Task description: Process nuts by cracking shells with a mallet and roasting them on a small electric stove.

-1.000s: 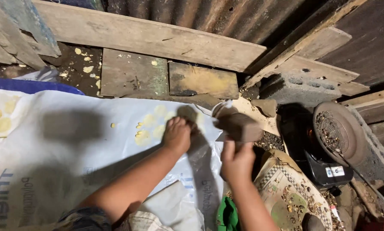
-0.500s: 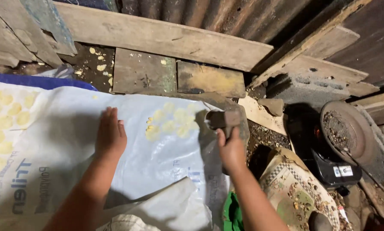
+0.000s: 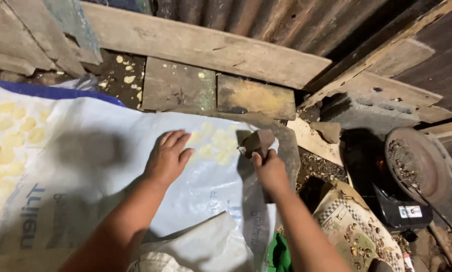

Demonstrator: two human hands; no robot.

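A white plastic sack sheet [image 3: 85, 166] lies spread out before me, with pale yellow flattened pieces [image 3: 213, 146] showing under it near its far right corner and more at the far left [image 3: 9, 131]. My left hand [image 3: 168, 157] rests flat on the sheet, fingers spread, just left of the yellow patch. My right hand [image 3: 268, 168] grips a brown wooden block [image 3: 257, 142] and holds it at the right edge of that patch, just above the sheet.
Wooden planks [image 3: 205, 48] and flat boards [image 3: 178, 85] line the far side. A grey concrete block [image 3: 367, 113], a round rusty metal disc [image 3: 414, 161] and a black container [image 3: 394, 204] sit at the right. A printed sack [image 3: 349, 226] lies near my right forearm.
My left hand has slid right across the sheet, back beside the yellow patch. My right hand has brought the block down lower, close to the sheet.
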